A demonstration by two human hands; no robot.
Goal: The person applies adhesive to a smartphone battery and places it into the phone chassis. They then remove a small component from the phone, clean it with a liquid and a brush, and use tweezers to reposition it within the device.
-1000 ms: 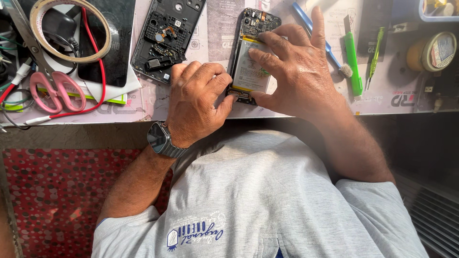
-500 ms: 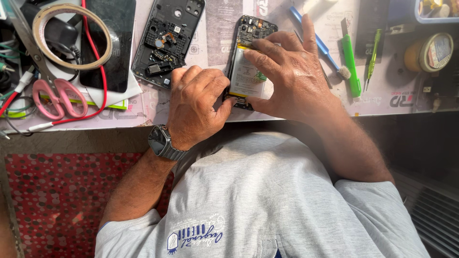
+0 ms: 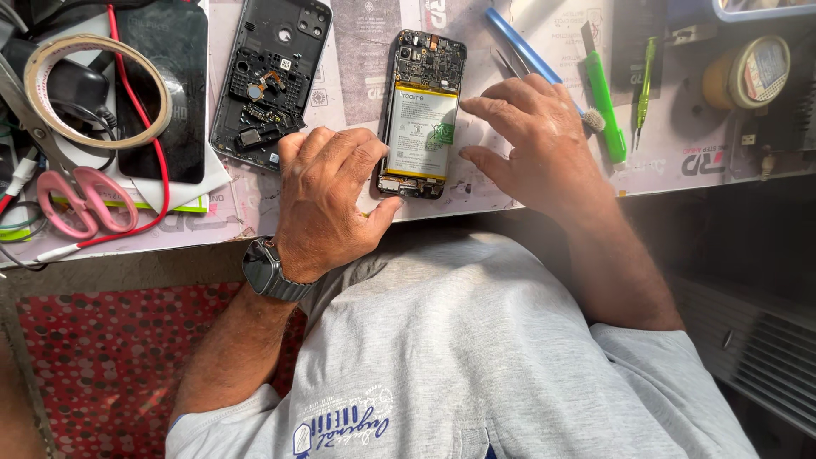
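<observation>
An opened phone [image 3: 421, 127] lies face down on the work mat [image 3: 357, 59], its circuit board and white-and-yellow battery exposed. My left hand [image 3: 327, 204], with a dark watch [image 3: 268, 270] on the wrist, rests curled against the phone's left edge, and its thumb reaches the bottom corner. My right hand [image 3: 535, 140] sits just right of the phone with its fingers spread. Its index fingertip and thumb touch the phone's right edge. The phone's removed black back frame [image 3: 268, 81] lies to the left of my left hand.
A blue pry tool [image 3: 527, 51], a green-handled tool [image 3: 605, 102] and a thin green driver [image 3: 644, 85] lie right of my right hand. At the left are a tape ring [image 3: 95, 89], a red wire [image 3: 140, 110] and pink scissors [image 3: 81, 200]. A yellow tape roll [image 3: 748, 76] stands far right.
My right hand has come off the top of the phone and moved right, uncovering the battery. My left hand has stayed at the phone's left edge.
</observation>
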